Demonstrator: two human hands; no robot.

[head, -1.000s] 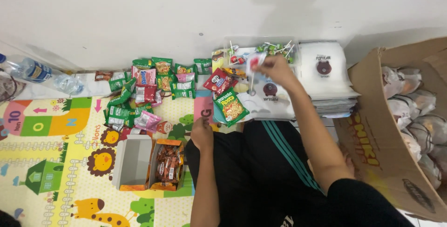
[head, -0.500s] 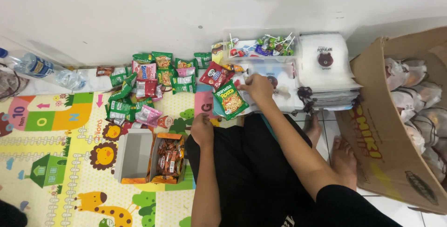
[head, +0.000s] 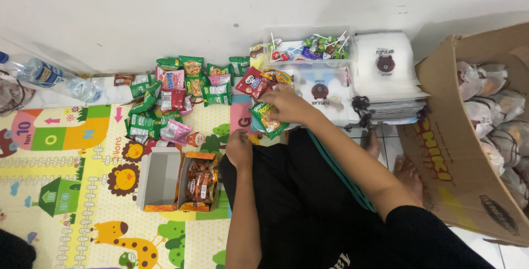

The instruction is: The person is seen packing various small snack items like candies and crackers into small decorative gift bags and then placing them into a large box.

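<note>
The right hand [head: 289, 106] closes its fingers on the green snack packet [head: 268, 120], best lifted flat, while the left hand [head: 239, 148] rests fisted on the play mat [head: 71, 192].

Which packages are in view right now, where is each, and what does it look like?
Green snack packet: under the right hand.
Red snack packet: beside the lollipop tub.
Clear lollipop tub: against the wall.
Orange box: on the mat, open, by the left hand.
White drawstring bags: stacked, right.
Cardboard box: far right, brown.
</note>
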